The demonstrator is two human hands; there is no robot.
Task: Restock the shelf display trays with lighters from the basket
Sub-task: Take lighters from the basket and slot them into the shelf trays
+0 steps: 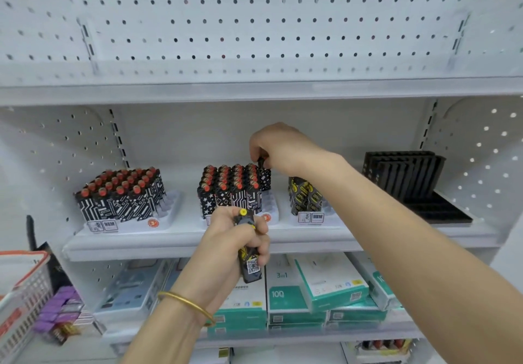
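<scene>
My right hand pinches a black patterned lighter by its top, at the back right corner of the middle white display tray, which is nearly full of red-capped black-and-white lighters. In front of the shelf my left hand grips a small bunch of black-and-yellow lighters with yellow caps. The left tray holds many red-capped lighters. The right tray holds a few black-and-yellow lighters. The basket shows at the lower left edge.
Empty black display trays stand at the shelf's far right. The shelf below carries teal and white boxes and purple packs. A white pegboard shelf overhangs the working shelf.
</scene>
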